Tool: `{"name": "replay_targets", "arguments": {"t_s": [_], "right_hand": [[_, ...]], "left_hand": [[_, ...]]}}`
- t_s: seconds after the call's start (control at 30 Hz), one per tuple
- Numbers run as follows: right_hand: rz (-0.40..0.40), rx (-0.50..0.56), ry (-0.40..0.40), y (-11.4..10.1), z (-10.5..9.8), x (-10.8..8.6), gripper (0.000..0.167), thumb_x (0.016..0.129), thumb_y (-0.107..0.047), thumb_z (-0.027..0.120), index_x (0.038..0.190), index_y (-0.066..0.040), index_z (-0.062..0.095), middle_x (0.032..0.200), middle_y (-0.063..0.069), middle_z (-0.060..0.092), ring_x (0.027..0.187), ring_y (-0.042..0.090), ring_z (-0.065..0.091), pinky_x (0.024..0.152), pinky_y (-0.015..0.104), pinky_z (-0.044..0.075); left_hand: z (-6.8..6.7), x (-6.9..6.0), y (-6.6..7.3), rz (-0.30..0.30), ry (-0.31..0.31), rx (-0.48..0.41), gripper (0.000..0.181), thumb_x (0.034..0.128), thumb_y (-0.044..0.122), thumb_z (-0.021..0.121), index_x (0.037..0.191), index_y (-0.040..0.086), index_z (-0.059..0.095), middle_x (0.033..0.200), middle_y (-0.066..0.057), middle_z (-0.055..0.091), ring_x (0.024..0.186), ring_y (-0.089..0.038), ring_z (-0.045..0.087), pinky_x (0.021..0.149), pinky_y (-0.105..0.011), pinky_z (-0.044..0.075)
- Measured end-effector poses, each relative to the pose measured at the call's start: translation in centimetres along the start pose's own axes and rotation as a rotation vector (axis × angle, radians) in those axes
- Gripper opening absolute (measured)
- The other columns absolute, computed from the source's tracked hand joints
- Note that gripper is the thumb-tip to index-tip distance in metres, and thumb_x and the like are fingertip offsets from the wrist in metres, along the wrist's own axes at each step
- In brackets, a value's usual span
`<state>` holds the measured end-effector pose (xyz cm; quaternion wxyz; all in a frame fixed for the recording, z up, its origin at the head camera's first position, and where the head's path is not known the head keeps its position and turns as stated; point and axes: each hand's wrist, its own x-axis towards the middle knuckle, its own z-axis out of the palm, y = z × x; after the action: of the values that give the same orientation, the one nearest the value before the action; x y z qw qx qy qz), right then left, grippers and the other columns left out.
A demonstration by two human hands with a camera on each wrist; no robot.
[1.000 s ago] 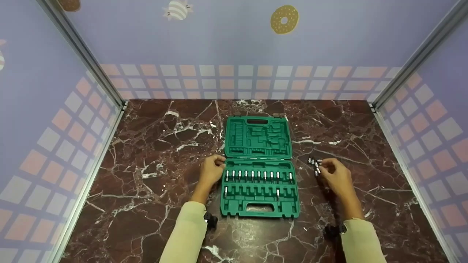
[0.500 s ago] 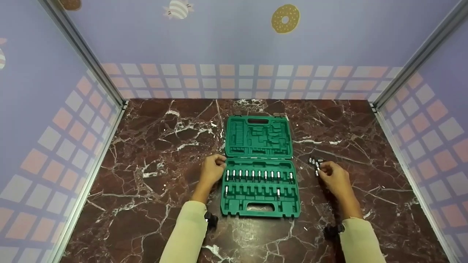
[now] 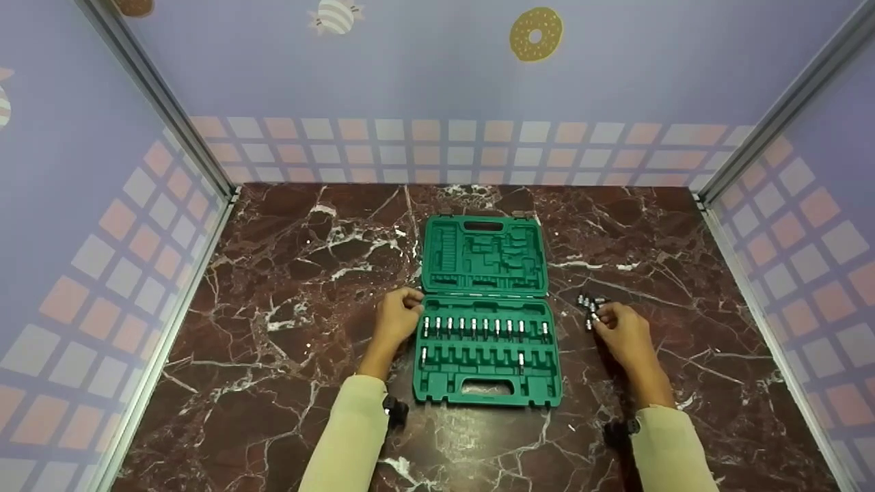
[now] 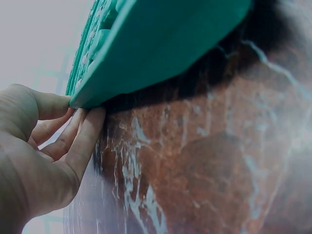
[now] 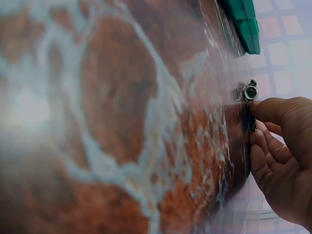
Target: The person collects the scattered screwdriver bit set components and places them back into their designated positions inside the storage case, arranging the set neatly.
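On the right of the table [image 3: 273,424], the right hand [image 3: 625,335] is bent at the loose sockets [image 3: 590,320], its thumb and fingers brought close together. In the right wrist view the thumb tip meets the little pile and the other fingers curl behind it; whether any socket is firmly in its grip, I cannot tell. The pile lies on the table, well to the right of the case [image 3: 437,386], with some sockets crossing one another and their round ends showing.

At the left edge of the case, by the hinge, the left hand [image 3: 396,316] pinches the corner between thumb and fingers: thumb on the upper side, fingertips underneath.

The case is green and unfolded, its lid [image 3: 478,246] lying beyond the tray. Ten sockets stand in the tray's upper row [image 3: 474,328], nine in a run and one at the right end after a gap. The lower row holds two, one at the left end [image 3: 424,357] and one towards the right [image 3: 521,362], with bare slots between them.

Pale yellow sleeves [image 3: 345,437] cover both forearms, and a small black camera sits at each wrist. The table is dark red with white veins. Lilac walls [image 3: 424,75] with pink and white checks rise around it.
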<state>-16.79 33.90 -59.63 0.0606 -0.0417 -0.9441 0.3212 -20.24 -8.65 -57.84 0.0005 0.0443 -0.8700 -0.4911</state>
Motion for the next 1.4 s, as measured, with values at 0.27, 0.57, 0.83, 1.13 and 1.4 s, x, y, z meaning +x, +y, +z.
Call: {"name": "replay_targets", "arguments": {"t_s": [0.27,0.57,0.83,1.13,1.4], "right_hand": [[-0.017,-0.002,0.011,0.0,0.0,0.0,0.013,0.092,-0.003,0.07,0.103,0.003,0.069,0.096,0.021,0.07,0.09,0.035,0.066,0.082,0.045,0.051],[0.039,0.062,0.028,-0.1,-0.2,-0.3,0.013,0.094,-0.011,0.072,0.104,-0.003,0.072,0.094,0.013,0.074,0.083,0.02,0.065,0.075,0.027,0.048],[0.104,0.167,0.018,-0.1,-0.6,-0.3,0.018,0.096,-0.016,0.071,0.109,-0.004,0.072,0.098,0.014,0.073,0.067,0.007,0.057,0.058,0.022,0.047],[0.136,0.186,-0.004,-0.3,-0.9,-0.2,0.024,0.098,-0.02,0.07,0.115,-0.004,0.071,0.105,0.014,0.075,0.077,0.0,0.06,0.072,0.02,0.046],[0.135,0.253,-0.007,-0.8,-1.1,-0.2,0.026,0.098,-0.017,0.069,0.12,-0.003,0.07,0.106,0.013,0.074,0.078,-0.005,0.06,0.07,0.016,0.046]], "left_hand": [[0.1,-0.1,0.1,-0.004,-0.003,-0.006,0.015,0.0916,-0.002,0.07,0.103,0.005,0.077,0.096,-0.013,0.075,0.091,-0.031,0.07,0.084,-0.047,0.056],[0.2,0.0,0.0,-0.004,0.006,-0.005,0.013,0.0916,0.001,0.071,0.102,0.005,0.077,0.095,-0.012,0.075,0.089,-0.029,0.07,0.083,-0.046,0.056],[0.2,0.0,-0.1,0.008,0.016,-0.004,0.013,0.0905,-0.001,0.071,0.101,0.005,0.077,0.093,-0.011,0.076,0.087,-0.029,0.07,0.082,-0.045,0.056],[0.0,-0.1,0.1,-0.021,-0.003,0.004,0.014,0.0933,0.003,0.069,0.104,0.008,0.077,0.096,-0.009,0.075,0.088,-0.027,0.07,0.083,-0.047,0.056],[0.1,-0.1,0.1,-0.015,0.003,0.001,0.014,0.092,0.001,0.07,0.103,0.006,0.077,0.096,-0.011,0.075,0.09,-0.028,0.07,0.084,-0.046,0.056]]}}
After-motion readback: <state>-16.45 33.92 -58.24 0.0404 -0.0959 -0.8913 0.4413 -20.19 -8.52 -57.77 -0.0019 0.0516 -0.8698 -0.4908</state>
